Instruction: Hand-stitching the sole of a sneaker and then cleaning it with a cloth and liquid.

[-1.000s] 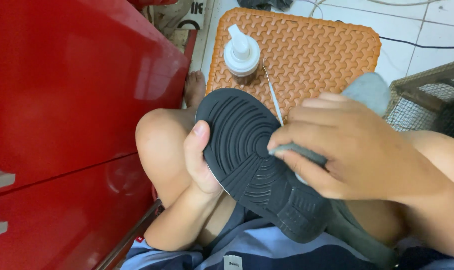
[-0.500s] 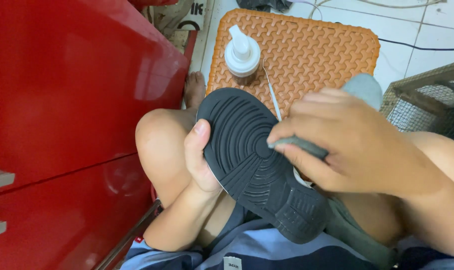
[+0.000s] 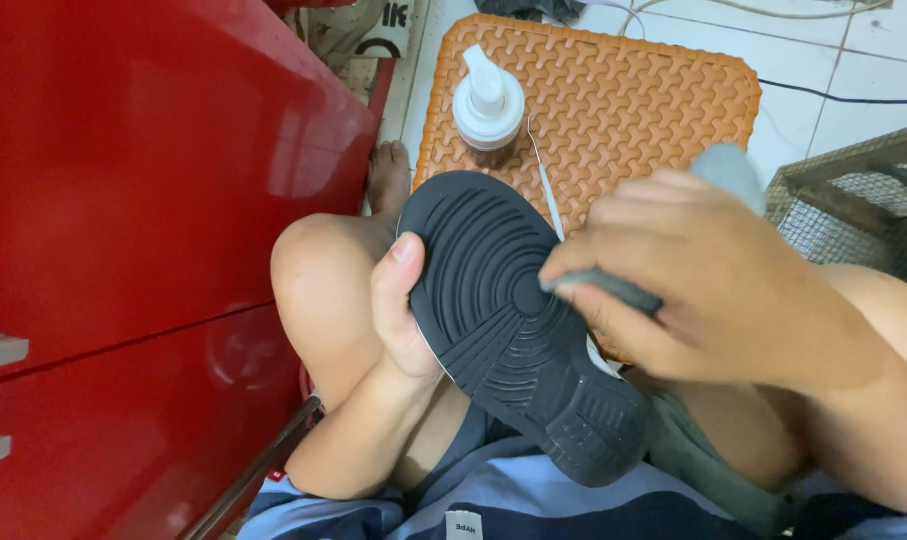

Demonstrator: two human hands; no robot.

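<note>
Black shoe (image 3: 519, 330) sole-up in left hand (image 3: 399, 320), right hand (image 3: 714, 285) seemingly pressing grey cloth (image 3: 614, 290) against sole

Red cabinet (image 3: 124, 220), white tiled floor (image 3: 854, 60)

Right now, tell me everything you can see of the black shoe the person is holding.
The shoe is turned sole-up, so mainly its black rubber outsole shows: curved ridges ringing a round pivot spot at the forefoot, a finer block tread at the heel. A thin white edge peeks along the rim. It lies tilted across the lap, toe toward the orange mat. The left hand grips its side, thumb on the sole; the right hand presses a grey cloth against the tread.
</note>
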